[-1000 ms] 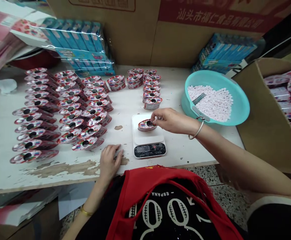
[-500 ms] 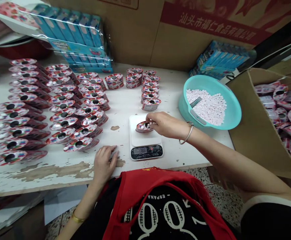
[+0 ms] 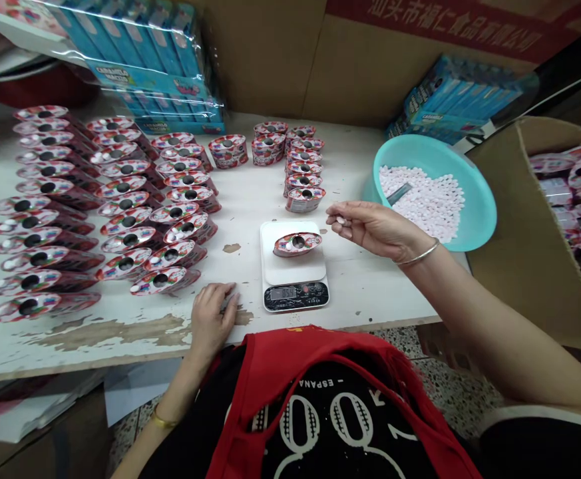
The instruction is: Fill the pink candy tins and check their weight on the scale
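Right hand [image 3: 376, 229] pinching one pale candy [image 3: 341, 219] between thumb and forefinger, just right of the digital scale [image 3: 295, 296]; oval tin [image 3: 297, 244] seated on its platform, mid-table; left hand [image 3: 211, 319] resting, fingers loosely curled, at the table [image 3: 120, 339] front edge; teal basin [image 3: 482, 213] of candies near the right edge.

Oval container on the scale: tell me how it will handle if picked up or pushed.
The container is probably light, as its round opening suggests a hollow shell. Its glossy surface may be slippery. Its narrow oval shape could tip if pushed sideways on the scale.

A chipped table [image 3: 120, 339] holds rows of tins [image 3: 159, 281], a scale [image 3: 294, 296] and a basin [image 3: 484, 213].
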Demonstrator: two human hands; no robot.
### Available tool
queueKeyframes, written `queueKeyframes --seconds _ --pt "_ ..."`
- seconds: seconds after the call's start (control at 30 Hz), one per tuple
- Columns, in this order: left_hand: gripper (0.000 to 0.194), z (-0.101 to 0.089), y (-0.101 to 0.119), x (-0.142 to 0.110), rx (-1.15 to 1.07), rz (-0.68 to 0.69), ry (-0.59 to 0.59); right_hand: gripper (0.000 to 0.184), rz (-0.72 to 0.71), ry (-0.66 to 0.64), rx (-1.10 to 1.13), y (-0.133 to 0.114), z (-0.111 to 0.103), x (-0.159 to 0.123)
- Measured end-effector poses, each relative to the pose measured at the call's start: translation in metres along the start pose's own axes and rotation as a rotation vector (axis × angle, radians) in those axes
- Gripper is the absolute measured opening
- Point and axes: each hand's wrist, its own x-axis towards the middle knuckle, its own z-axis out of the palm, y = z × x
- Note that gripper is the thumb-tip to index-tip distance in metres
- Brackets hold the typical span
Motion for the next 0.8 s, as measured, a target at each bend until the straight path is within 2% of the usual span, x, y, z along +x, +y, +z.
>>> queueKeyframes --seconds 0.1,0.2,0.3,0.43,0.63,0.73,0.8 --pt "0.022 0.001 -0.001 0.0 0.003 -0.006 -0.004 0.009 0.035 0.036 0.015 0.005 -0.011 -0.007" --pt "0.021 0.001 -0.002 0.0 0.0 0.001 0.001 0.013 -0.021 0.02 -0.079 0.009 -0.012 -0.011" --pt "0.02 0.001 -0.002 0.0 0.003 0.007 0.004 0.013 -0.128 0.019 -0.209 0.012 -0.001 -0.011" --pt "0.021 0.001 -0.002 0.0 0.018 0.011 -0.001 0.004 -0.222 -0.036 -0.435 0.013 0.025 -0.01" --pt "0.02 0.001 -0.004 0.0 0.002 0.007 0.004 0.021 -0.41 -0.071 -0.948 0.009 0.045 -0.009" --pt "0.02 0.001 -0.004 -0.001 0.006 -0.001 -0.002 0.02 -0.448 -0.062 -0.977 0.008 0.045 -0.01" --pt "0.019 0.0 -0.001 -0.001 -0.013 -0.004 0.002 0.016 -0.444 -0.035 -0.86 0.007 0.043 -0.01"
